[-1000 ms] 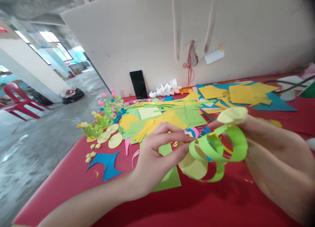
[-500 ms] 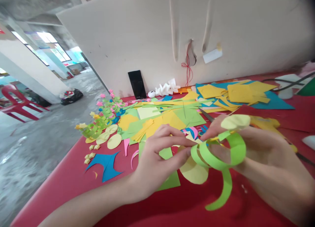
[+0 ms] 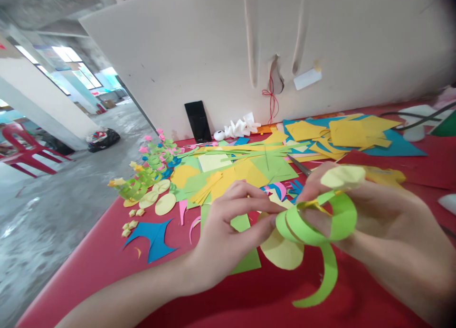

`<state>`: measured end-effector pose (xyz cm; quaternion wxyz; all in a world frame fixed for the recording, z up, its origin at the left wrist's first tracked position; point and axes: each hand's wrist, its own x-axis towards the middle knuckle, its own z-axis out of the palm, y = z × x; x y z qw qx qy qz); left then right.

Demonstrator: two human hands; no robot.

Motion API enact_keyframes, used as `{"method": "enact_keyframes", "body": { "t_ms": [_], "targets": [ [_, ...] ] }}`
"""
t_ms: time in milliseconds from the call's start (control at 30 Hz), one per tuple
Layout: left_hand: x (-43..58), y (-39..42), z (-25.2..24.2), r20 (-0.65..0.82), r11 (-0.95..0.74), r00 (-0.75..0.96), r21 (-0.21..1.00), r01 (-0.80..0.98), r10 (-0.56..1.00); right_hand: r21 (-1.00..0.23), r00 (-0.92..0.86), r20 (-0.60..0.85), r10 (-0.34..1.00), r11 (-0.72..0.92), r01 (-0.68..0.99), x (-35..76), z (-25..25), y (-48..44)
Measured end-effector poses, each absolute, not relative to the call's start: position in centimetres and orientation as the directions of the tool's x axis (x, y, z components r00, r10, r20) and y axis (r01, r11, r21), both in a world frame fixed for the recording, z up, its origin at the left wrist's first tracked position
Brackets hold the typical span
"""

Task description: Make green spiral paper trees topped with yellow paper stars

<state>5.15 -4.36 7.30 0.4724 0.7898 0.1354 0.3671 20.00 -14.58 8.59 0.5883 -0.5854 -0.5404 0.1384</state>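
Between my two hands is a curled green paper strip (image 3: 292, 227), wound in loops, its loose tail hanging down. My left hand (image 3: 228, 233) pinches the left end of the coil between thumb and fingertips. My right hand (image 3: 384, 219) is closed around the coil's right side, with some fingers hidden behind the loops. A pale yellow paper star or flower shape (image 3: 342, 177) sits on top of the strip, near a small yellow bit (image 3: 315, 204) inside the loops. Beneath the coil is a pale yellow paper disc (image 3: 285, 252). A pointed dark blade (image 3: 299, 165) shows beyond my right fingers.
The red table (image 3: 107, 276) carries yellow and green paper sheets (image 3: 256, 171), a blue offcut (image 3: 151, 238), pale discs (image 3: 166, 204) and small folded stars (image 3: 126, 233). Finished paper spirals (image 3: 137, 188) stand at the left edge. A black phone (image 3: 198, 121) leans on the white board (image 3: 185, 52).
The coil has turned slightly and its loops sit closer together on the left; its tail has swung a little left. My right hand has shifted slightly; my left hand stays pinched.
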Motion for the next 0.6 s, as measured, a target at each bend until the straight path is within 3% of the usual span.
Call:
{"method": "enact_keyframes", "body": {
  "t_ms": [300,600],
  "targets": [
    [5.21,-4.56,7.31,0.438,-0.501,0.7,0.855,-0.132,0.564,-0.869,0.575,0.442,0.689,0.168,0.466,19.37,8.46,-13.71],
    [5.21,-4.51,7.16,0.446,-0.496,0.698,0.856,-0.148,0.561,-0.85,0.415,0.482,0.772,0.298,0.433,19.81,8.68,-14.32]
  ]
}}
